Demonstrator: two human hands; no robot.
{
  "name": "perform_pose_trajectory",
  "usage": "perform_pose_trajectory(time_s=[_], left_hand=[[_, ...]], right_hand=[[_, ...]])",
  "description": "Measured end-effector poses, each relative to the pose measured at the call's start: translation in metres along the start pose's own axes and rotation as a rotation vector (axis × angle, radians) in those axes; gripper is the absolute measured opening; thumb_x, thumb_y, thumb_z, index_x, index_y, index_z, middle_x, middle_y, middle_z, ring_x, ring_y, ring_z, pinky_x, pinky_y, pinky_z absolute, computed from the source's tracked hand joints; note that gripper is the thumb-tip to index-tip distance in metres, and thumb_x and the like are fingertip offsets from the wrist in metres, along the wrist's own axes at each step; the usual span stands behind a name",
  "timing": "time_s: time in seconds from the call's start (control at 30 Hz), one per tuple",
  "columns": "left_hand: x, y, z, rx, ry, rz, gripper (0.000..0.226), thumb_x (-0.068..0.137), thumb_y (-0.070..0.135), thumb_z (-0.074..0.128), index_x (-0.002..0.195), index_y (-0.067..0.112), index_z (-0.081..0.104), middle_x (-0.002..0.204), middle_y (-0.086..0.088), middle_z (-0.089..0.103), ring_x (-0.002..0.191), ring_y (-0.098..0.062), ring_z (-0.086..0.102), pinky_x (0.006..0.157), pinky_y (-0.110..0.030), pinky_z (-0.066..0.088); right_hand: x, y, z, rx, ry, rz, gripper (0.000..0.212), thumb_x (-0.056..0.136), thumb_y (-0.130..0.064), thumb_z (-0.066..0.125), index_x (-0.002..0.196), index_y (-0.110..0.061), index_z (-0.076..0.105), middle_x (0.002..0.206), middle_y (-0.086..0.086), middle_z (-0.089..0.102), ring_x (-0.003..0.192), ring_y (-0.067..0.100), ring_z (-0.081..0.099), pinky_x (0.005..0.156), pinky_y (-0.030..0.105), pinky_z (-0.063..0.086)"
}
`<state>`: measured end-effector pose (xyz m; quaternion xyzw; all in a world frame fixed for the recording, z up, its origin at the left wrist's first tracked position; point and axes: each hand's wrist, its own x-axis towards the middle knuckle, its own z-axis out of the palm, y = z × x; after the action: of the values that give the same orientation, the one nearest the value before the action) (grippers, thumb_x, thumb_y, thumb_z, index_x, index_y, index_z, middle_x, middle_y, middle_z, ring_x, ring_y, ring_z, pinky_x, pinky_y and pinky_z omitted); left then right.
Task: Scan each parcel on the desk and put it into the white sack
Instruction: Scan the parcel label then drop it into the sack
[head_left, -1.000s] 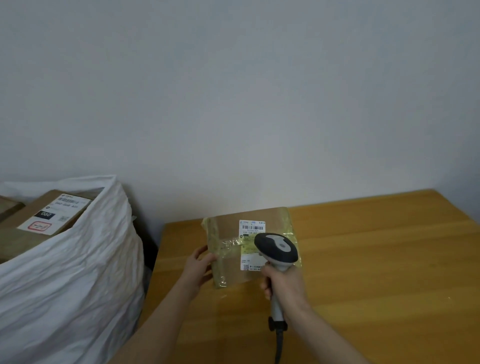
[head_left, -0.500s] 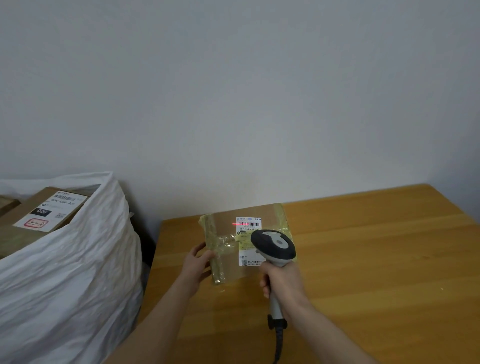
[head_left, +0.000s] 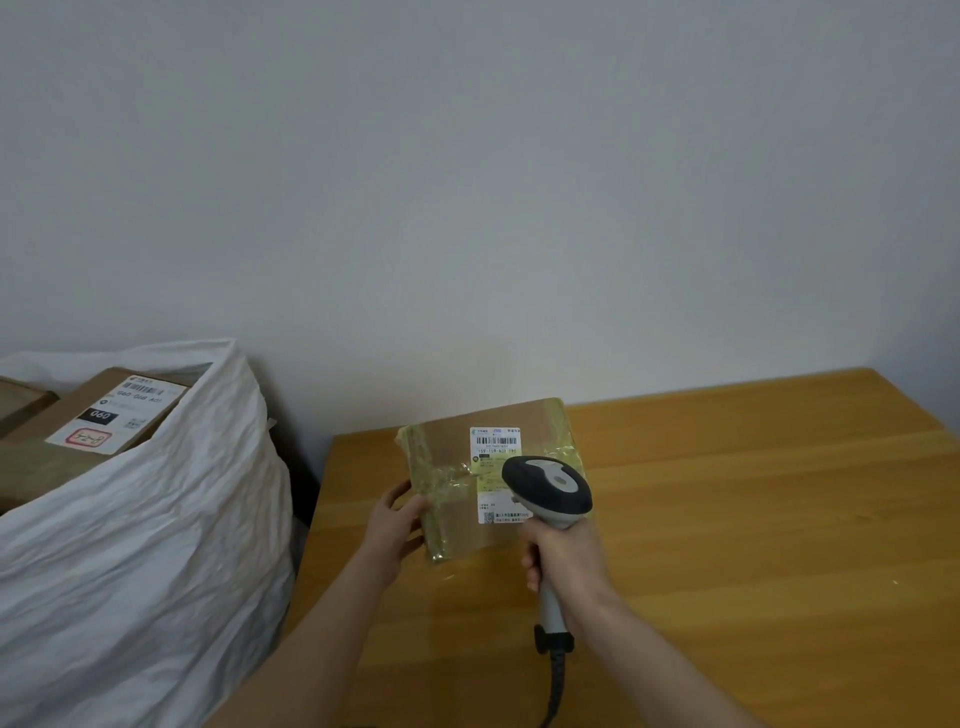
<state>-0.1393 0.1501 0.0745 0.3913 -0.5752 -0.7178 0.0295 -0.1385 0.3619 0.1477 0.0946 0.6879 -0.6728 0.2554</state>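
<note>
Gone since half a second ago is the red scan line that lay across the label; both hands and the parcel sit almost where they were.

One parcel (head_left: 452, 452), a brown cardboard box wrapped in yellowish clear tape, is at the centre of the frame, over the left rear part of the one wooden desk (head_left: 753, 519). It carries one white label (head_left: 493, 441) with a barcode at the top. The left hand (head_left: 395, 525) grips the parcel's left edge, thumb on the front face and fingers curled behind.

The right hand (head_left: 566, 556) is closed around the handle of one grey and white scanner (head_left: 548, 488), whose head covers the label's lower right part. A coiled cable (head_left: 556, 686) runs from the handle to the bottom edge.

One white sack (head_left: 156, 545) fills the lower left of the frame, beside the desk. Two cardboard boxes show in its open top: one with a label (head_left: 109, 410), and one plain (head_left: 21, 402) at the far left edge.
</note>
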Motion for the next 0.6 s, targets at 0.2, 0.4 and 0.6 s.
perform_pose_trajectory(time_s=[0.2,0.4,0.6], left_hand=[[-0.008,0.010,-0.014,-0.010,0.068,0.006,0.051,0.089,0.011,0.062,0.136,0.017,0.044,0.104,-0.008,0.064,0.093,-0.027,0.064,0.076,-0.041,0.056],[-0.019,0.042,-0.043,-0.097,0.191,0.047,0.046,0.092,0.021,0.060,0.135,0.016,0.042,0.107,-0.006,0.061,0.090,-0.022,0.063,0.065,-0.035,0.054],[-0.042,0.062,-0.061,-0.156,0.279,0.093,0.039,0.091,0.028,0.061,0.127,0.015,0.049,0.104,-0.012,0.065,0.086,-0.025,0.064,0.061,-0.037,0.056]], right_hand=[[0.006,-0.007,0.007,0.048,-0.057,-0.042,0.004,0.086,-0.002,0.061,0.084,0.001,0.063,0.056,0.009,0.057,0.043,0.016,0.049,0.046,0.027,0.043],[0.022,-0.025,0.020,0.124,-0.082,-0.019,0.018,0.088,-0.005,0.061,0.070,-0.005,0.058,0.055,0.008,0.057,0.044,0.017,0.047,0.047,0.028,0.041],[0.040,-0.042,0.046,0.126,-0.116,-0.032,0.022,0.086,-0.005,0.064,0.065,-0.004,0.058,0.057,0.011,0.057,0.048,0.020,0.048,0.052,0.031,0.041]])
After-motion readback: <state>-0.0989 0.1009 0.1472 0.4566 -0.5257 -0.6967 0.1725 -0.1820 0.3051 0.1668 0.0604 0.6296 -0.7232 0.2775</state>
